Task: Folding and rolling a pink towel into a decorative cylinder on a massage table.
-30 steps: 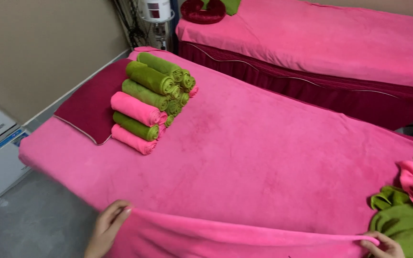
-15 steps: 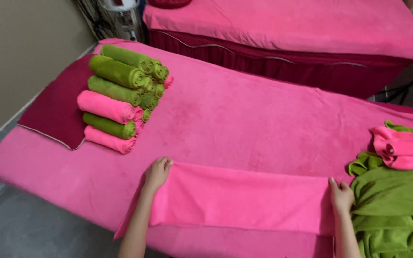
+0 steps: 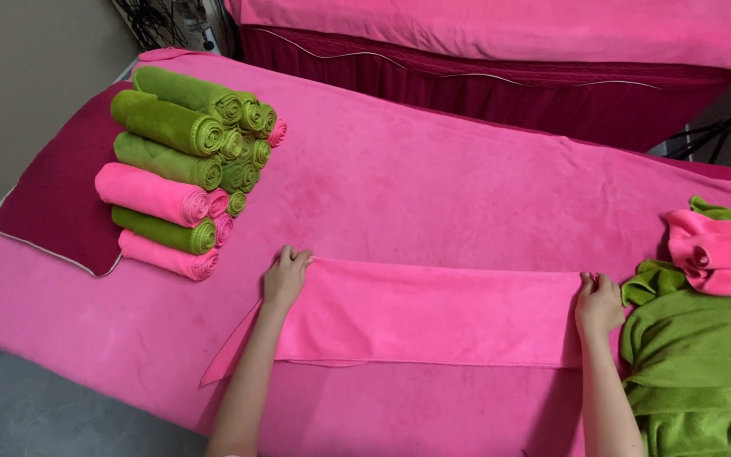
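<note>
On pink bed (image 3: 433, 186): pink towel (image 3: 433, 313) folded into long flat band; left hand (image 3: 285, 278), right hand (image 3: 598, 305) pinch its far corners.

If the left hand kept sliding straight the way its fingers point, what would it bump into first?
Probably nothing soon. The left hand rests on the end of the pink towel, fingers pointing across the bed. Ahead is only bare pink cover; the stack of rolled towels sits off to its left.
</note>
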